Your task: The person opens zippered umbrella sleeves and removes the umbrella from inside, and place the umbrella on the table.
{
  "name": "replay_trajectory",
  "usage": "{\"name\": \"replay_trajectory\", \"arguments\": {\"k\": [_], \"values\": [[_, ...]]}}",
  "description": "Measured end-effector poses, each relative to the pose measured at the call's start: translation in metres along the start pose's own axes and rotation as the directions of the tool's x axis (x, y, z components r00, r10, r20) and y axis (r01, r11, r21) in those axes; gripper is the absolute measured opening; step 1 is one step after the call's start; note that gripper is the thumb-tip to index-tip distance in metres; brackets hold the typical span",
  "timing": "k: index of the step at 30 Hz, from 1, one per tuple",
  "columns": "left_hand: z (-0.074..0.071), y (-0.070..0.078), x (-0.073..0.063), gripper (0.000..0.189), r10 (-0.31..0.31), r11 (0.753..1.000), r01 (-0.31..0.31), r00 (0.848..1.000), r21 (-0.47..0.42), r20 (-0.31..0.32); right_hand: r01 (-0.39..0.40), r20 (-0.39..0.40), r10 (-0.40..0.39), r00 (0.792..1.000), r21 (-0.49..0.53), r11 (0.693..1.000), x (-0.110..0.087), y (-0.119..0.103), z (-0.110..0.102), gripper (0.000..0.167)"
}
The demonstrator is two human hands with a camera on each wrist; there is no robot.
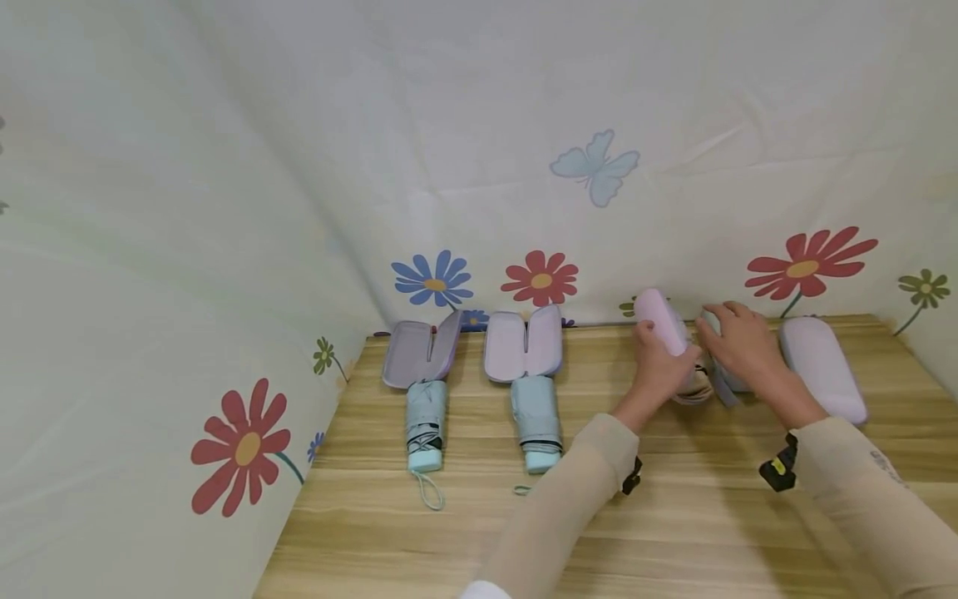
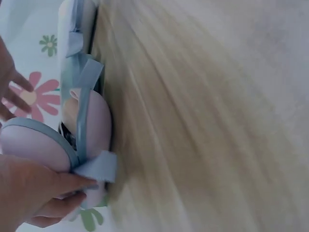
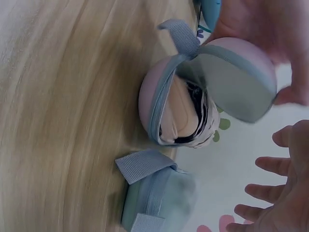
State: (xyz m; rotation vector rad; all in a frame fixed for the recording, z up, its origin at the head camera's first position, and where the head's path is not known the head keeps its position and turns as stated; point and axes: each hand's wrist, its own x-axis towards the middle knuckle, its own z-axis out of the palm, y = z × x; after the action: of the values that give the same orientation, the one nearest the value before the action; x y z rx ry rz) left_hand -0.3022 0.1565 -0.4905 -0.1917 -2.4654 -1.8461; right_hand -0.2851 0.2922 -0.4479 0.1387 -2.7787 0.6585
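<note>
My left hand (image 1: 659,362) grips the raised lid of a pink zip case (image 3: 149,96) with grey-blue trim and a fabric tab. Inside the partly open case lies a beige folded umbrella (image 3: 186,111) with a dark band. My right hand (image 3: 277,186) has its fingers spread and holds nothing in the right wrist view. It is beside the pink case and a closed pale green zip case (image 3: 176,195); in the head view it overlaps the green case, and whether it touches is unclear.
A closed pale lilac case (image 1: 823,370) lies at the right. At the left stand two open lilac cases (image 1: 419,353), with folded light-blue umbrellas (image 1: 536,412) in front of them. A flower-printed curtain (image 1: 479,208) borders the back of the wooden table (image 1: 374,532).
</note>
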Motion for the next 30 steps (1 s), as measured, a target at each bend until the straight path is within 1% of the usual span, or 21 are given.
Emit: {"name": "replay_trajectory", "arguments": {"k": [3, 5, 9, 11, 12, 14, 16, 17, 18, 19, 20, 21, 22, 23, 24, 25, 26, 27, 28, 29, 30], "values": [[-0.004, -0.002, 0.0, 0.06, -0.053, 0.985, 0.046, 0.998, -0.169, -0.04, -0.01, 0.0, 0.01, 1.0, -0.001, 1.0, 0.001, 0.001, -0.001, 0.049], [-0.008, -0.004, 0.001, 0.056, -0.092, 0.97, 0.073, 0.993, -0.234, -0.073, -0.025, 0.011, 0.025, 1.0, -0.005, 1.0, 0.001, 0.002, -0.001, 0.05], [-0.015, -0.007, 0.002, 0.04, -0.184, 0.936, 0.129, 0.973, -0.329, -0.142, -0.046, 0.029, 0.046, 0.999, -0.012, 0.999, -0.001, 0.002, -0.001, 0.05], [-0.018, -0.01, 0.002, 0.031, -0.208, 0.923, 0.139, 0.964, -0.357, -0.163, -0.051, 0.035, 0.052, 0.998, -0.013, 0.999, -0.001, 0.003, 0.0, 0.051], [-0.02, -0.011, 0.002, 0.029, -0.207, 0.924, 0.134, 0.963, -0.357, -0.173, -0.052, 0.038, 0.052, 0.998, -0.014, 0.999, -0.001, 0.004, 0.001, 0.051], [-0.023, -0.016, 0.003, 0.031, -0.189, 0.947, 0.129, 0.964, -0.294, -0.185, -0.052, 0.041, 0.053, 0.998, -0.018, 0.998, -0.001, 0.005, 0.002, 0.052], [-0.027, -0.021, 0.003, 0.04, -0.139, 0.982, 0.112, 0.972, -0.15, -0.189, -0.045, 0.041, 0.045, 0.998, -0.015, 0.999, -0.001, 0.005, 0.003, 0.052], [-0.03, -0.024, 0.003, 0.045, -0.107, 0.994, 0.099, 0.978, -0.049, -0.18, -0.04, 0.041, 0.041, 0.998, -0.017, 0.999, -0.002, 0.004, 0.003, 0.051], [-0.032, -0.026, 0.004, 0.049, -0.069, 0.994, 0.082, 0.984, 0.077, -0.165, -0.037, 0.043, 0.038, 0.998, -0.019, 0.999, -0.002, 0.004, 0.004, 0.052], [-0.035, -0.028, 0.004, 0.053, -0.029, 0.972, 0.059, 0.991, 0.226, -0.133, -0.034, 0.047, 0.035, 0.998, -0.022, 0.999, -0.002, 0.004, 0.004, 0.052], [-0.039, -0.03, 0.004, 0.055, 0.017, 0.923, 0.017, 0.996, 0.383, -0.085, -0.033, 0.053, 0.034, 0.998, -0.024, 0.999, -0.003, 0.003, 0.003, 0.052], [-0.042, -0.032, 0.004, 0.056, 0.057, 0.847, -0.036, 0.998, 0.53, -0.023, -0.032, 0.06, 0.034, 0.998, -0.022, 0.999, -0.003, 0.003, 0.003, 0.052], [-0.046, -0.033, 0.004, 0.056, 0.089, 0.741, -0.099, 0.995, 0.664, 0.049, -0.031, 0.067, 0.033, 0.997, -0.025, 0.999, -0.004, 0.002, 0.003, 0.052], [-0.05, -0.035, 0.005, 0.054, 0.116, 0.613, -0.164, 0.986, 0.773, 0.117, -0.031, 0.073, 0.033, 0.997, -0.03, 0.999, -0.004, 0.003, 0.003, 0.052], [-0.053, -0.035, 0.005, 0.054, 0.131, 0.473, -0.227, 0.974, 0.851, 0.187, -0.03, 0.078, 0.033, 0.996, -0.032, 0.999, -0.004, 0.002, 0.003, 0.053], [-0.057, -0.036, 0.005, 0.054, 0.132, 0.342, -0.283, 0.959, 0.896, 0.252, -0.03, 0.083, 0.033, 0.996, -0.035, 0.999, -0.004, 0.002, 0.003, 0.053], [-0.06, -0.037, 0.006, 0.054, 0.122, 0.24, -0.327, 0.944, 0.914, 0.306, -0.028, 0.083, 0.031, 0.996, -0.038, 0.999, -0.005, 0.002, 0.003, 0.052], [-0.063, -0.036, 0.006, 0.056, 0.096, 0.162, -0.359, 0.933, 0.919, 0.347, -0.022, 0.082, 0.025, 0.996, -0.041, 0.999, -0.004, 0.002, 0.004, 0.052], [-0.066, -0.034, 0.007, 0.058, 0.064, 0.108, -0.384, 0.923, 0.917, 0.379, -0.014, 0.081, 0.018, 0.997, -0.046, 0.999, -0.004, 0.002, 0.004, 0.051], [-0.069, -0.034, 0.007, 0.061, 0.03, 0.076, -0.402, 0.916, 0.912, 0.401, -0.007, 0.081, 0.012, 0.997, -0.05, 0.999, -0.004, 0.001, 0.005, 0.051], [-0.071, -0.032, 0.008, 0.064, -0.005, 0.052, -0.417, 0.909, 0.908, 0.417, -0.001, 0.081, 0.005, 0.997, -0.054, 0.999, -0.004, 0.001, 0.005, 0.05]]}}
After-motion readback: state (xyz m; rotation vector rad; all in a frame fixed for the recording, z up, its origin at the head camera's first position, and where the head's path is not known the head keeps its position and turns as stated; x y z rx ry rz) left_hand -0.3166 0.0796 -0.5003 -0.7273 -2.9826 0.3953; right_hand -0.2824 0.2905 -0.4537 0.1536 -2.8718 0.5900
